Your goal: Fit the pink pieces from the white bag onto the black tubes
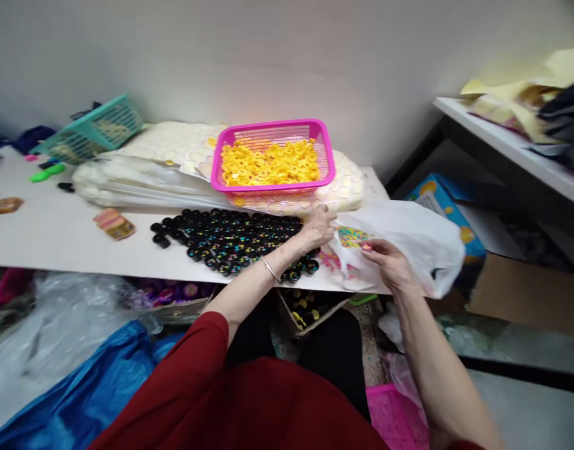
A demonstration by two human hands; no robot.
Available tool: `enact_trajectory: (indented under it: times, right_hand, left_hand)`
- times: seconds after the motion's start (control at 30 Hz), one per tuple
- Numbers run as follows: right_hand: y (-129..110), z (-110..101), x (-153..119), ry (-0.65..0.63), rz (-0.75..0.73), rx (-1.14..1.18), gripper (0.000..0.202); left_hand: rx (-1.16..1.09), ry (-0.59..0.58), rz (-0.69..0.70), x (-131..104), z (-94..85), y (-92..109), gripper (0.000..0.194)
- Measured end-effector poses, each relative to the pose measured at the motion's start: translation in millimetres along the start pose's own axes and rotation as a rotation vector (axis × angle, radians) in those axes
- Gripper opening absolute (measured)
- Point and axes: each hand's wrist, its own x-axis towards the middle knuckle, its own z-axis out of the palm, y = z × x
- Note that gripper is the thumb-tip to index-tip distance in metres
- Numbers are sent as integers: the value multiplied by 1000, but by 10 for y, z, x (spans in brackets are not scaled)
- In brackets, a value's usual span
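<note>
**Gripping a white plastic bag (413,244) by its mouth with 2 hands**

Grips the edge of the bag's mouth with the left hand (320,226), fingers and thumb closed on the film. Wears 1 silver-coloured bracelet (270,270) on that wrist and reaches across above a spread of black round pieces (235,240). Pinches the other side of the mouth with the right hand (390,262), fingertips drawn together; impossible to name the small pink spot there. Has the bag at the right end of the desk (57,244), bulging away to the right. Between the 2 hands, at the opening, small coloured pieces (353,236) in yellow and blue; lower down, pink pieces (330,260), hard to place as inside or beside the film.

Just left of the bag, the black round pieces, many with bright specks on top. Behind them, a pink basket (272,187) full of yellow pieces (270,162), resting on cream sheets (174,140) patterned with circles. Farther left, a teal basket (106,128), tilted, near a bright green item (47,173). Nearer the front, an orange and pink packet (114,224). Below the desk's front edge, an open box (317,320) of black and yellow pieces; to the left, a crumpled blue sheet (94,387).
</note>
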Motion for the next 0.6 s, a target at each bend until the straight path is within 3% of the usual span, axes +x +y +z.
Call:
enact_trajectory:
  times: [0.07,0.13,0.23,0.37,0.47,0.6]
  right_hand:
    - [-118,62,-234,101,0,-50,34]
    - [-226,172,-433,143,1,-48,32]
    - [-388,489,-618,77,-33,9,29]
    - [-605,1266,-608,-190,-37,120,29]
    - [-663,1984,-391,-381,-129,78,26]
    - [-552,2874,-49,-541,-252,-93,21]
  left_hand:
    - [97,29,57,-273,-350,115,5]
    - [155,190,81,-596,-794,177,11]
    - [243,643,-48,-1168,-1546,56,12]
    - [358,1200,-471,-1979,-2399,-528,13]
    - [357,1318,-819,-2392,-2670,-1016,23]
    - [383,1323,-948,-2601,-2654,-1332,26]
